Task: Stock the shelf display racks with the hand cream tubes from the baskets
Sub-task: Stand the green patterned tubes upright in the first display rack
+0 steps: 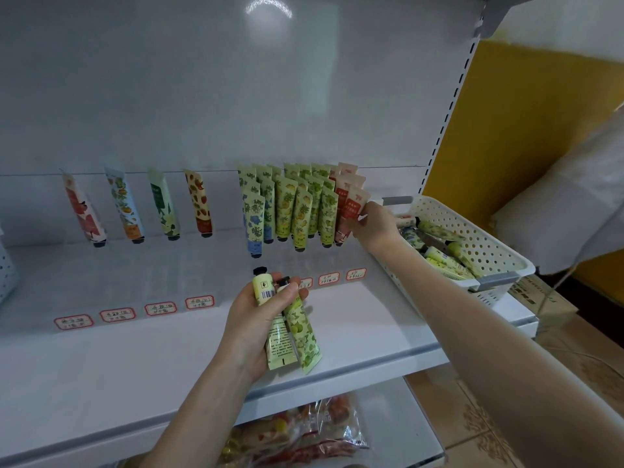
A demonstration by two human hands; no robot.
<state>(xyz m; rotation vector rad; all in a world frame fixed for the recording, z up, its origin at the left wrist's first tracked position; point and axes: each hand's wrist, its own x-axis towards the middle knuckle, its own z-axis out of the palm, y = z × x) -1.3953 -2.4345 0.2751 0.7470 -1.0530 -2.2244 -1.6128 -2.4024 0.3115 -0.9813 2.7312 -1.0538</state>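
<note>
- Lying on the lower shelf at the bottom centre of the frame, clear snack packets (304, 430) show under the front edge of the white shelf (118, 359).
- At lower centre, the left hand (251, 319) is closed around two hand cream tubes, held above the shelf with caps pointing up and away.
- Tube one is the pale yellow tube (278, 342), barcode side facing the camera. Tube two is the green fruit-print tube (305, 342), lying against it on the right.
- Red-bordered price labels (160, 308) sit in a line across the shelf, beyond the left hand.
- At right, a white perforated basket (486, 244) rests on the shelf end. Loose tubes (439, 256) lie inside it.
- Just left of the basket, the right hand (374, 228) pinches the front red-and-pink tube (353, 206) at the right end of the display.
- At centre, stocked rows (293, 211) of blue-flower, pineapple and green-print tubes stand tilted, caps down, touching one another.
- At left, four single tubes (162, 206) stand well apart, caps down.
- The white back panel (202, 96) fills the upper frame.
</note>
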